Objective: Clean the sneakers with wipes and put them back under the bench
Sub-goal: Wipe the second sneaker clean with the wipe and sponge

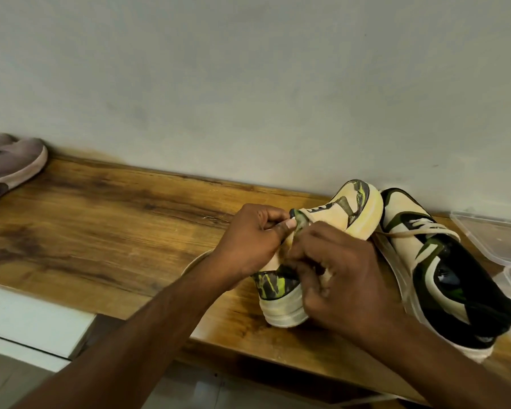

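Observation:
A cream, green and black sneaker [348, 214] lies on its side on the wooden bench [101, 219], toe toward the wall, heel toward me. My left hand [251, 240] pinches its tongue or collar near the laces. My right hand [337, 276] covers the sneaker's opening with curled fingers that grip its upper edge. No wipe can be made out between my fingers. The matching second sneaker [443, 273] rests just to the right, its loose lace trailing across it.
A greyish-pink shoe [9, 163] sits at the bench's far left by the wall. A clear plastic container [502, 240] stands at the right edge. A pale round rim [194, 262] shows under my left wrist. A white surface [33, 320] lies below the bench at left.

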{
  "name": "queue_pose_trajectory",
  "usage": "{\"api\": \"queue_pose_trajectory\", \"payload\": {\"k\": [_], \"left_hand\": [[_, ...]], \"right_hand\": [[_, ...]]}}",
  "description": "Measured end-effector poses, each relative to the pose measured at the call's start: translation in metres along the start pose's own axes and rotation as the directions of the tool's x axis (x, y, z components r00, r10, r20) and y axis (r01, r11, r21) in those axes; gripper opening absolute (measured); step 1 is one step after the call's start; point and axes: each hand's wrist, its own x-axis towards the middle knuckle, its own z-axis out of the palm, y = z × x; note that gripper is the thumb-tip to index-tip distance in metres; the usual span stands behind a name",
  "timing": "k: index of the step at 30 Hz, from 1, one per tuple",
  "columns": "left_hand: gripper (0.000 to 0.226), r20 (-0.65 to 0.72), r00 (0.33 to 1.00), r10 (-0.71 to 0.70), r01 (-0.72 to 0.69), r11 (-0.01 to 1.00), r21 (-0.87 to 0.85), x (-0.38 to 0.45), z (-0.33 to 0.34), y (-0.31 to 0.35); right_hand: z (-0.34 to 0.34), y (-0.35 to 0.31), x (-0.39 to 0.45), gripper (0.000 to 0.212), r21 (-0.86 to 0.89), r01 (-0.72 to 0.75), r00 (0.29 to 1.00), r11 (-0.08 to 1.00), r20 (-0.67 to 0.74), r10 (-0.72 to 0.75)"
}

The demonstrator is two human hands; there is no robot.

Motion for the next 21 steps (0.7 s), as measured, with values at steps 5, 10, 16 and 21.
{"api": "queue_pose_trajectory", "payload": {"k": [5,10,16,21], "left_hand": [[0.021,0.015,1.000,-0.020,0.021,1.000,-0.023,0.001,-0.004,-0.001],[0.020,-0.021,0.999,-0.038,0.038,0.999,-0.013,0.004,-0.003,-0.002],[0.018,-0.060,0.997,-0.055,0.054,0.998,-0.017,0.006,-0.012,-0.008],[0.019,-0.022,0.998,-0.064,0.064,0.998,-0.007,0.008,-0.014,-0.006]], "right_hand": [[-0.015,0.008,-0.007,0.018,-0.010,0.054,0.988,0.999,0.144,-0.052],[-0.017,0.025,-0.002,0.023,-0.116,-0.079,0.997,0.990,-0.009,0.079],[-0.002,-0.002,-0.013,0.016,0.013,0.022,0.997,1.000,0.068,-0.023],[-0.010,0.022,-0.004,0.021,-0.081,-0.038,0.998,0.996,0.044,0.042]]}}
